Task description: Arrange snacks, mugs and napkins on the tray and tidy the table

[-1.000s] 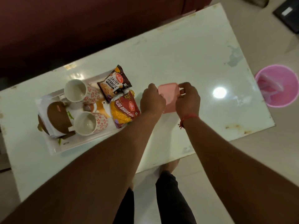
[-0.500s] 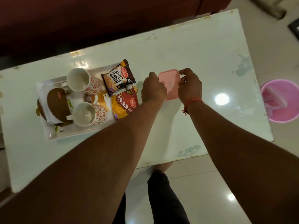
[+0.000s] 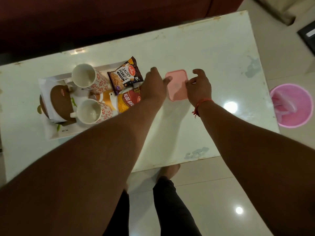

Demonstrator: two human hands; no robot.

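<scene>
The pink lidded container (image 3: 177, 84) is flanked on the white surface (image 3: 204, 48), right of the tray (image 3: 56, 133); left hand (image 3: 153, 86) touching its edge, right hand (image 3: 198, 86) loosely curled beside, neither grip closed.

A single head-worn wide-angle camera looks steeply down from standing height onto the glossy white rectangular counter (image 3: 196, 48), both bare forearms reaching away from the lens, the pale tiled floor (image 3: 230, 193) close beneath.
</scene>
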